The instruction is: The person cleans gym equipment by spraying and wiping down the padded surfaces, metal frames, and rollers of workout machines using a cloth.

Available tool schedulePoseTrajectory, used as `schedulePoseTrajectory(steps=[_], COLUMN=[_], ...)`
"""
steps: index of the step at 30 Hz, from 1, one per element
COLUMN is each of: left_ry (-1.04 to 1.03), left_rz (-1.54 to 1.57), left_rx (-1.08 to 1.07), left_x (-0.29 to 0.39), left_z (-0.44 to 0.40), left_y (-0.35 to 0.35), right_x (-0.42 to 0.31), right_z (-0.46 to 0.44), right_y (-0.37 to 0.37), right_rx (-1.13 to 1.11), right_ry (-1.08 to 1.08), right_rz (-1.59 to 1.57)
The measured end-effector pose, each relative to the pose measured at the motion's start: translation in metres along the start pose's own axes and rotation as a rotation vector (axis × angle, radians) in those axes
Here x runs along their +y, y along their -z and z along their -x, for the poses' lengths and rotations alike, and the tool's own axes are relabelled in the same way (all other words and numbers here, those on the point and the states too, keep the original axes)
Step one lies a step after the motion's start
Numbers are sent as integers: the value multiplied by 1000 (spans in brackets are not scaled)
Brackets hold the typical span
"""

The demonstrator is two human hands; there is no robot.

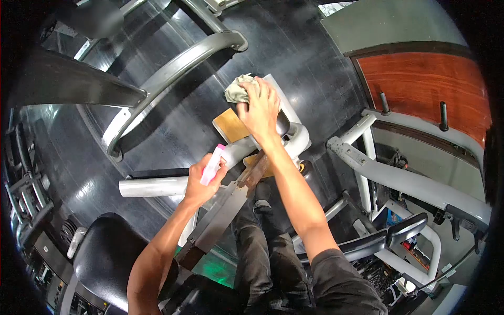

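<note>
My right hand (pixel 261 115) is closed on a crumpled pale green cloth (pixel 237 90), held against the end of a dark padded part (pixel 283 124) of a grey gym machine. The palm hides part of the cloth and of that pad. Lower and to the left, my left hand (pixel 206 180) is wrapped round a pink and white spray bottle (pixel 212 167), tilted with its pink head up. Between my forearms runs the machine's grey beam (pixel 223 210), its paint worn to brown near the top. A yellow-brown footplate (pixel 230 126) sits just below the cloth.
A curved grey frame (pixel 173 65) arches over the black floor (pixel 173 134) at upper left. Below my left arm is a black padded seat (pixel 107 257). On the right stand a white machine frame (pixel 404 176) and a long black pad (pixel 362 244).
</note>
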State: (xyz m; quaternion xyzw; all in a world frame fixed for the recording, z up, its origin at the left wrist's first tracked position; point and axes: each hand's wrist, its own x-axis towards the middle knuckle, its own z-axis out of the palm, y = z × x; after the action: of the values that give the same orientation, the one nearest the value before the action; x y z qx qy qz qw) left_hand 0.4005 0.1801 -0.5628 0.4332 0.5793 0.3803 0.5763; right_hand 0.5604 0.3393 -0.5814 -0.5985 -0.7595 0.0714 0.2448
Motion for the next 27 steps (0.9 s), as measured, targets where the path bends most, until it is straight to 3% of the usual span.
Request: schedulePoseTrajectory(steps=[8,10,12,16,19,21,24,27], left_ry=[74,96,-7,16,-70,102,154,27], left_rz=[-62,-64,-86,-32,-66,4,96,10], left_rx=[2,1,21,38,17,14,-6,-26], left_x=[16,14,10,16,12,22,29,10], left_z=[0,-1,-1,-1,-1,0,-1,0], left_y=[1,2,1,0,1,0,-1,2], right_x=[31,40,47,48,32,23,17,8], right_z=[50,78,101,101,65,33,-2,-4], right_y=[30,48,66,82,75,48,-4,-8], right_rx=[-165,-206,-211,-244,-50,112,-48,-79], right_ry=[3,-60,-145,-475,-358,-124,62,17], right_rz=[74,110,71,-181,-268,-226,-1,77])
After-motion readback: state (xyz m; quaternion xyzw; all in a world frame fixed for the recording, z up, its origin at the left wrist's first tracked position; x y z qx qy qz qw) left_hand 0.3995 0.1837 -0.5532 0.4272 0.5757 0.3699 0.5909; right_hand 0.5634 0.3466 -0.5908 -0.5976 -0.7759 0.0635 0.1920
